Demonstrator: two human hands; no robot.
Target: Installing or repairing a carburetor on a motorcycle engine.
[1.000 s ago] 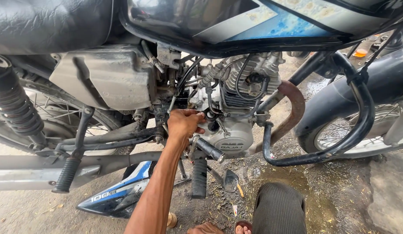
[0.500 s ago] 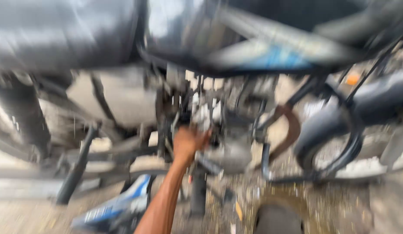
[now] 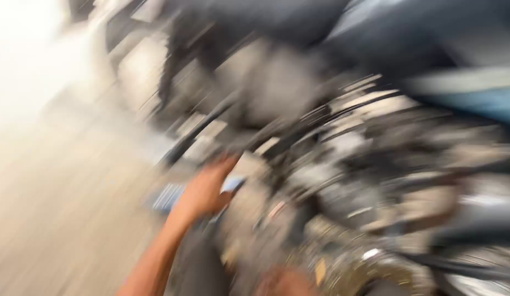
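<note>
The view is heavily motion-blurred. My left hand (image 3: pixel 204 193) reaches from the bottom left toward the lower side of a motorcycle (image 3: pixel 342 164). It is beside a blue-and-white panel (image 3: pixel 170 196) lying low near the ground. Whether its fingers touch or hold anything cannot be made out. The grey engine block (image 3: pixel 326 186) lies just right of the hand. My right hand is out of the picture.
The dark tank and seat (image 3: pixel 375 38) hang over the top of the view. Bare pale ground (image 3: pixel 57 219) spreads to the left. A dark knee (image 3: pixel 197 268) and a reddish blur, perhaps a foot (image 3: pixel 285 282), sit at the bottom.
The camera has swung sharply and tilted, smearing everything. My left hand has come down and away from the engine, and now sits lower, near the blue panel.
</note>
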